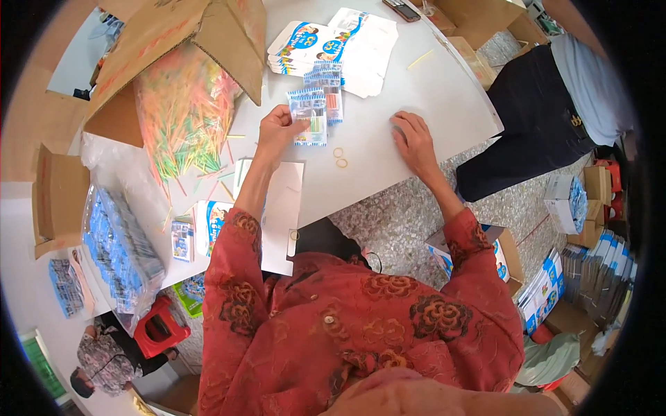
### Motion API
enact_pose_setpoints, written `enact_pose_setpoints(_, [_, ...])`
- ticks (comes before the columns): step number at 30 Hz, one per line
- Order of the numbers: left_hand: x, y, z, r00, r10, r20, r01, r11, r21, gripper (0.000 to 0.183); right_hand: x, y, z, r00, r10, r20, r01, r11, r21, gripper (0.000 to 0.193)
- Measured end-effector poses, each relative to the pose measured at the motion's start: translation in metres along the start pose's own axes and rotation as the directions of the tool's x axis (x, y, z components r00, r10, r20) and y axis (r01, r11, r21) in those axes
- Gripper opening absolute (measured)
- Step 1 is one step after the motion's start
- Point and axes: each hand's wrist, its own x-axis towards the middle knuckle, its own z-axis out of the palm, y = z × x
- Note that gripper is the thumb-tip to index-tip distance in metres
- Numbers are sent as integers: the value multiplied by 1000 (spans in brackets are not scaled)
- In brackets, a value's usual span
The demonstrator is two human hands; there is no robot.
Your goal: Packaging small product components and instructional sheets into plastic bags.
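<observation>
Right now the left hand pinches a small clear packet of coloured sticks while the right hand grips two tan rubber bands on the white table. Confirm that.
Not quite. In the head view the right hand lies flat on the white table, apart from the two tan rubber bands.

bystander [555, 90] – head cut off by rim | left hand [277, 128] fingertips – hidden behind packet [310, 118], grip probably closed

On the table [388, 173], small packets [316, 111] lie at upper centre, the left hand [277, 128] at their left edge. Two rubber bands [340, 157] lie just below them, the right hand [413, 139] to their right. Flat cartons [333, 45] sit above. A cardboard box [173, 48] holding a bag of sticks [184, 111] fills the upper left.
</observation>
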Motion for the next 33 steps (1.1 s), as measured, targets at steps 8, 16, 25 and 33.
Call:
enact_pose_setpoints(8, [37, -15, 35, 989, 130, -70, -109, 964, 241, 26, 1, 1, 2, 1000, 15, 8, -16, 999, 36, 22])
enact_pose_setpoints(16, [37, -13, 34, 895, 411, -174, -195, 711, 676, 54, 4, 11, 3, 999, -9, -37, 10, 1000, 20, 28])
enact_pose_setpoints(25, [-43, -16, -52, 904, 428, 9, -356, 739, 572, 53, -20, 6, -9, 965, 108, -237, -88, 992, 93, 34])
enact_pose_setpoints(33, [-115, 1, -135, 917, 389, -95, -272, 780, 564, 39, -72, 41, -132, 622, 544, -563, -521, 825, 221, 34])
